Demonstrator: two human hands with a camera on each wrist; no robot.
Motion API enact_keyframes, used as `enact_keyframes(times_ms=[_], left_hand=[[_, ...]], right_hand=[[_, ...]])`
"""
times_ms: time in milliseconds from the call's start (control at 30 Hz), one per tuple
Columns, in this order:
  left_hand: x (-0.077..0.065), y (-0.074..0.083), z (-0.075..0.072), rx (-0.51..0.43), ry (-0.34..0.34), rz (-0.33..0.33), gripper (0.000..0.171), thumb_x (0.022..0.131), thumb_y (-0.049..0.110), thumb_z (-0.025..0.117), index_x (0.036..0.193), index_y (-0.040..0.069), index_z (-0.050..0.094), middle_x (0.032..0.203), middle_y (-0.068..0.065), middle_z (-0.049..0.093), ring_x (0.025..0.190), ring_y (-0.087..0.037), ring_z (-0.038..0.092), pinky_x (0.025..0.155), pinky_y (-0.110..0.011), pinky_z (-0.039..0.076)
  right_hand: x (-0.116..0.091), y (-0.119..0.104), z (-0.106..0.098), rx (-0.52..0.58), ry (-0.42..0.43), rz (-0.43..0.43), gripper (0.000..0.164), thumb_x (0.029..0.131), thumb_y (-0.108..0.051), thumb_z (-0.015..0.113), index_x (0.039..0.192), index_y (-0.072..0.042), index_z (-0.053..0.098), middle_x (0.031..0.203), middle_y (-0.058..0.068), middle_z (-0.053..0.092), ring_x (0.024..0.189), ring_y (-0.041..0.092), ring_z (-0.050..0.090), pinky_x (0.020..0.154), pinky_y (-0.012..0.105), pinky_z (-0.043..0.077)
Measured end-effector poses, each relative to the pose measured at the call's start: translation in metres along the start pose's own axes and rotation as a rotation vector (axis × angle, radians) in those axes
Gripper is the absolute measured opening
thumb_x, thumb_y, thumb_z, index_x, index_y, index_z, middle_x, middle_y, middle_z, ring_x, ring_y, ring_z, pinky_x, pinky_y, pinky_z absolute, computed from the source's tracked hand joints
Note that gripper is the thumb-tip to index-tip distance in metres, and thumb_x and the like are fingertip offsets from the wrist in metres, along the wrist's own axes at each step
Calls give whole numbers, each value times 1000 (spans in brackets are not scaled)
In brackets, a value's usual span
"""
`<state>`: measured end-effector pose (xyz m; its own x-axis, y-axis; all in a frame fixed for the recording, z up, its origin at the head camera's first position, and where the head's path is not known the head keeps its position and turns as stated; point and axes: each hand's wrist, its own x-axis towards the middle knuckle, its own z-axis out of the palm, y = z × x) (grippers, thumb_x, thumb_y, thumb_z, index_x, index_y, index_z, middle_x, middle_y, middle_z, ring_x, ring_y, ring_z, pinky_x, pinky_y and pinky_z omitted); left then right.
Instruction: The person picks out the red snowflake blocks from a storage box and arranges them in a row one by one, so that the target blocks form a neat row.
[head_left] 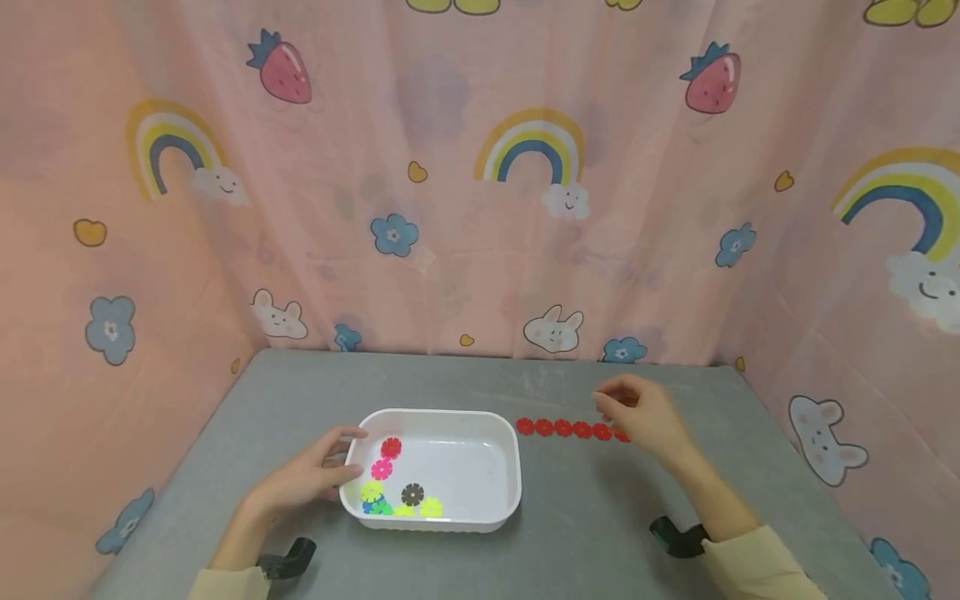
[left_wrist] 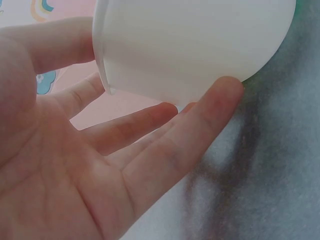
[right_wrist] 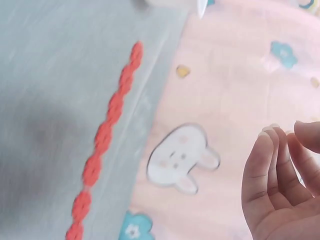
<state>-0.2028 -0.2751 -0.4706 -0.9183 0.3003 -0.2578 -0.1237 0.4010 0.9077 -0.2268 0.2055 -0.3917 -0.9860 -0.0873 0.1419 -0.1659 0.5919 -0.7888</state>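
A white plastic tray (head_left: 427, 525) stands at the left-centre of the table. My left hand (head_left: 318, 468) grips its left end, with fingertips at the rim; in the left wrist view the fingers (left_wrist: 167, 145) lie along the outer wall. Inside the tray, several notched flower-shaped discs gather at the left: red (head_left: 391, 448), pink (head_left: 382, 469), black (head_left: 412, 494), yellow (head_left: 431, 507), green and blue. Right of the tray runs a row of red discs (head_left: 563, 427). Above its right end hovers my right hand (head_left: 641, 412), fingers loosely curved, nothing visible between the fingertips. This hand hides the row's right end.
A grey cloth covers the table (head_left: 570, 533). Pink printed curtains (head_left: 450, 275) enclose the back and both sides. Dark straps with mounts (head_left: 678, 537) sit at both wrists.
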Motion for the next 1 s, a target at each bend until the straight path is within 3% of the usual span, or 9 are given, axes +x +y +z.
enact_keyframes(times_ms=[433,567,1000], left_hand=[[-1,2,2,26,18,0,61,97,27,70,148,12,40,152,-26,38,129,-42,52,88,-45,59],[1,1,2,18,10,-2,61,97,27,70,148,13,41,152,-26,38,126,-39,53,87,-45,59],[1,0,2,20,20,7,64,96,28,72,149,13,40,153,-26,38,125,-37,56,86,-43,59]], right_hand=[[8,-41,62,139,-55,-34,15,96,-16,71,107,-5,71,93,8,69,81,30,66,66,32,58],[10,-52,80,149,-72,-58,13,95,-14,71,104,-5,72,92,6,69,76,24,64,65,31,59],[19,-83,129,193,-195,-129,10,95,-11,70,102,-4,69,84,4,66,72,22,65,64,37,61]])
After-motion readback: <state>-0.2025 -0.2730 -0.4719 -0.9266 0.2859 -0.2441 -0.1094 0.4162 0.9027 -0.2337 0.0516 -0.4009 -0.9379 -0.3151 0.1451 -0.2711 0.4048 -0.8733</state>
